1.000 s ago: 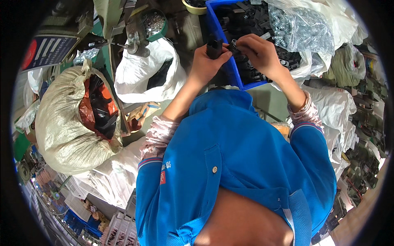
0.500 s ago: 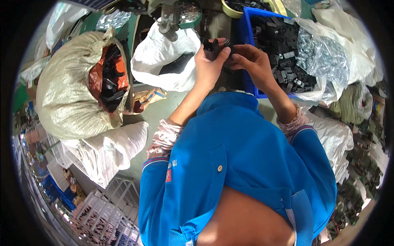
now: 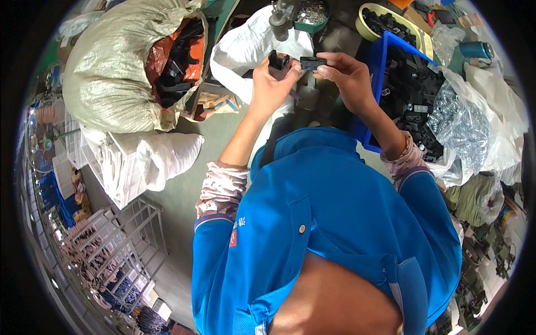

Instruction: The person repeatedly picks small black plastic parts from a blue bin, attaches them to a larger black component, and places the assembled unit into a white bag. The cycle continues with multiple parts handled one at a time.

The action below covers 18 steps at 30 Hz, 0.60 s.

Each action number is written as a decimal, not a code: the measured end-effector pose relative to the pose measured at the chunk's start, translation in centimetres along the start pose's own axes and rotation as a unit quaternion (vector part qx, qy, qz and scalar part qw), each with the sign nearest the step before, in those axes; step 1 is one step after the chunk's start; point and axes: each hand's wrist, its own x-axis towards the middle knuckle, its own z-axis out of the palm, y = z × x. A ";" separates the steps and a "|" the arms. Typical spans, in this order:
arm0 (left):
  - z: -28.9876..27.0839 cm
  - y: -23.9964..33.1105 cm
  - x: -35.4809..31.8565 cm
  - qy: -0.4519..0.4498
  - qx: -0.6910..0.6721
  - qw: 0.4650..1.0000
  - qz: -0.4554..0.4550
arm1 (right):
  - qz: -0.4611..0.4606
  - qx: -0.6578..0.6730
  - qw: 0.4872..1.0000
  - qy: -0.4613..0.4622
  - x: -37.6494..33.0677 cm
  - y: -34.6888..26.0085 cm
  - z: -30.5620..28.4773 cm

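My left hand (image 3: 269, 85) is closed round a black curved plastic part (image 3: 277, 60), whose dark upper end sticks out above the fingers. Between the thumb and fingers of my right hand (image 3: 350, 84) is a small black rectangular block (image 3: 314, 63), held level. The block's left end comes close to my left fingertips; whether they touch it I cannot tell. Below and behind the hands stands a white sack (image 3: 228, 54) with its mouth open. To the right of my right hand is a blue bin (image 3: 381, 61) filled with small black parts (image 3: 412, 92).
On the left a big woven sack (image 3: 106, 67) holds black curved parts (image 3: 181, 61). A metal machine part (image 3: 282, 21) and a green tray (image 3: 312, 25) of small metal pieces stand ahead. A yellow tub (image 3: 365, 28) and a clear bag of springs (image 3: 460, 125) are at the right.
My hands have drawn apart; the block in my right fingers now shows clearly beside the left hand's part. The view has shifted, so the surroundings sit differently in the picture.
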 end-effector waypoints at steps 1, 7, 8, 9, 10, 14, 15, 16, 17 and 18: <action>-0.1 -0.3 -0.3 0.006 -0.030 0.998 -0.052 | -0.001 -0.007 1.000 -0.004 0.2 0.2 0.1; -0.7 -1.4 -0.2 -0.017 -0.242 0.961 -0.131 | 0.061 0.058 0.996 -0.025 1.5 0.8 -0.8; -0.9 -1.2 -0.1 -0.016 -0.257 0.953 -0.158 | 0.066 0.059 0.996 -0.021 1.6 0.6 -1.2; -1.2 -1.0 0.0 -0.016 -0.270 0.945 -0.184 | 0.071 0.061 0.995 -0.017 1.7 0.4 -1.5; -1.7 -0.9 0.2 -0.050 -0.299 0.931 -0.203 | 0.071 0.078 0.994 -0.019 1.6 -0.1 -1.7; -2.3 0.5 0.1 -0.144 -0.352 0.895 -0.232 | 0.057 0.050 0.997 -0.019 2.0 -1.6 -3.2; -2.1 1.0 0.0 -0.166 -0.319 0.908 -0.215 | 0.047 0.041 0.998 -0.015 2.1 -2.0 -3.3; -1.9 0.9 0.1 -0.183 -0.253 0.930 -0.196 | 0.037 0.032 0.999 -0.012 2.2 -2.4 -3.5; -1.8 1.0 0.0 -0.194 -0.249 0.927 -0.203 | 0.027 0.022 0.999 -0.009 2.3 -2.8 -3.6; -1.6 1.2 0.0 -0.206 -0.246 0.924 -0.209 | 0.012 0.028 0.999 -0.026 2.4 -3.1 -3.6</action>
